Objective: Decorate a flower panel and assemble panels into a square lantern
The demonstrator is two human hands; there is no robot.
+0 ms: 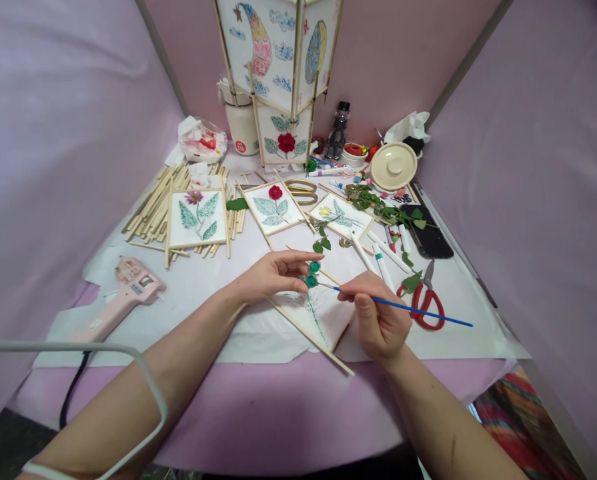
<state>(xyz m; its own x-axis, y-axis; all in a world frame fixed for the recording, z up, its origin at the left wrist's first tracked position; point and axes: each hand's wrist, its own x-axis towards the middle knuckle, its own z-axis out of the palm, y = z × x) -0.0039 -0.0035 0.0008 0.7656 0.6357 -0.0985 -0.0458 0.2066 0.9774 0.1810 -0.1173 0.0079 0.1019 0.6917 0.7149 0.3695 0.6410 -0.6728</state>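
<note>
We note the left hand pinching a small green paint pot between thumb and fingers, above the near-middle part of the white sheet. A second green round adjoins the pot on its far side; whether lid or another pot, we cannot tell. The right hand grasps a slim blue brush in a pen-like hold. Its handle slants to the right and near; its tip is at the pot's right side. We cannot tell whether the bristles touch paint.

Below both hands we record an unfinished panel, white, with a dotted green stem and faint lines, edged by thin wooden sticks. Farther off, left to right: a purple-flower panel lying partly over a heap of sticks, a red-rose panel, and a yellow-flower panel.

We log a pink glue gun at left, and red-handled scissors at right, nearer than the dark phone. A tall paper lantern stands at the far middle.
</note>
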